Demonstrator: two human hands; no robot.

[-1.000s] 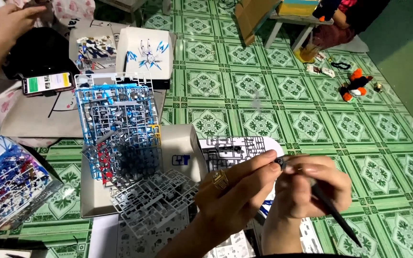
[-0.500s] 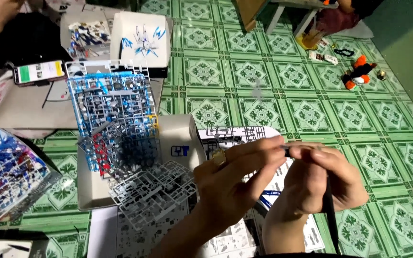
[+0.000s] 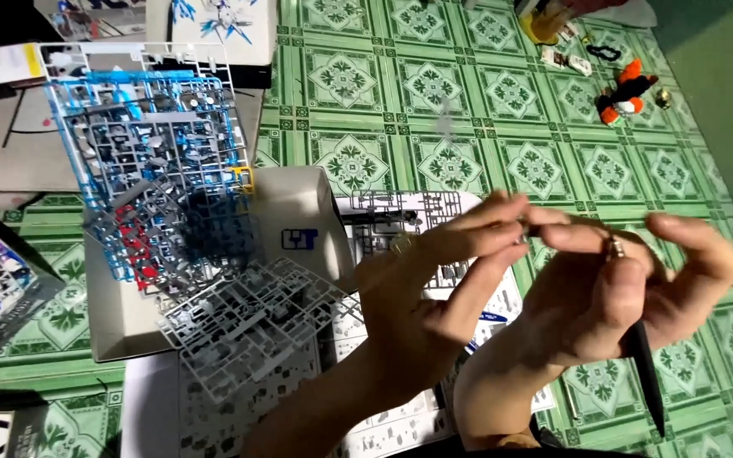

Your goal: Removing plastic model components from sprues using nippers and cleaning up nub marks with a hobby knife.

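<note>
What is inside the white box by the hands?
The white box holds blue, grey and red plastic part frames, some sticking out over its edge. They cover its bottom.

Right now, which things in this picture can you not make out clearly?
- Small part pinched between left hand and right hand: head view, fingertips cover it and motion blurs it.
- Dark tool in the right hand: its upper end is hidden by the palm.
- Printed sheet: both forearms cover most of it.
- Orange toy: too small for detail.
</note>
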